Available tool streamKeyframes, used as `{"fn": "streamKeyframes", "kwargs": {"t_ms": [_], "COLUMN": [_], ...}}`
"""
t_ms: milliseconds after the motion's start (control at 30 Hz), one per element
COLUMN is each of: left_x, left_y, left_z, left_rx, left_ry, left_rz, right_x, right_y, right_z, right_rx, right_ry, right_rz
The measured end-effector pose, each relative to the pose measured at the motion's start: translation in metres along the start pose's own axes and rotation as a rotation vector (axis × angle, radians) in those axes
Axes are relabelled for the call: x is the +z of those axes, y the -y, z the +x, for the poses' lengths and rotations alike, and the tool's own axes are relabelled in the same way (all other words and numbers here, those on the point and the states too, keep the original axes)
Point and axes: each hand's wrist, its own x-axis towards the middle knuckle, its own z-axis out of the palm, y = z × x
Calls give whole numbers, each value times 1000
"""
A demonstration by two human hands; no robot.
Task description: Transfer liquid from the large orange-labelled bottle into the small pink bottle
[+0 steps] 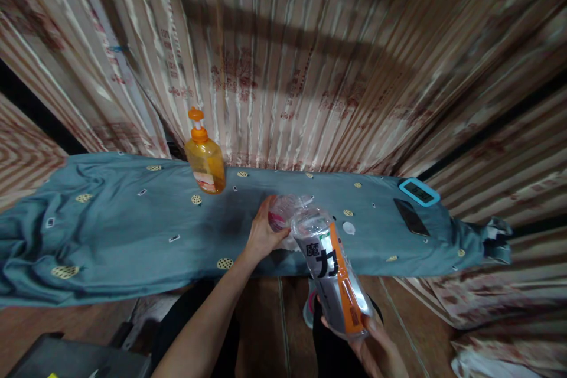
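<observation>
The right hand [376,345] grips the base of a glossy refill pouch [333,274], tilted over the near edge of the worktop [124,236]. The left hand [262,235] is wrapped around a clear plastic bottle [286,212] at the pouch's mouth. The wrinkled blue cloth lies open leftward, past an amber pump bottle [205,160].

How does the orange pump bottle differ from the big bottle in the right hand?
The pump bottle stands upright on the blue cloth, untouched; the big bottle is tilted, held by the right hand. The pump bottle is amber with an orange pump; the big bottle is clear with an orange-and-black label. The big bottle looks larger. Both look plastic.
</observation>
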Motion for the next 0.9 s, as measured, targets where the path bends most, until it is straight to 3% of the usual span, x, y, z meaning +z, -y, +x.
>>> {"fn": "streamKeyframes", "kwargs": {"t_ms": [333, 633, 800, 900], "left_x": [0, 8, 8, 8], "left_y": [-4, -7, -9, -10], "left_z": [5, 9, 8, 8], "left_rx": [25, 13, -3, -2], "left_ry": [7, 21, 34, 39], "left_rz": [18, 34, 45, 55], "right_x": [6, 19, 10, 18], "right_y": [4, 9, 9, 6], "right_z": [-10, -26, -27, -32], "right_rx": [-34, -97, -63, -140], "right_ry": [-7, -156, -77, -165], "right_rz": [-9, -2, -41, -40]}}
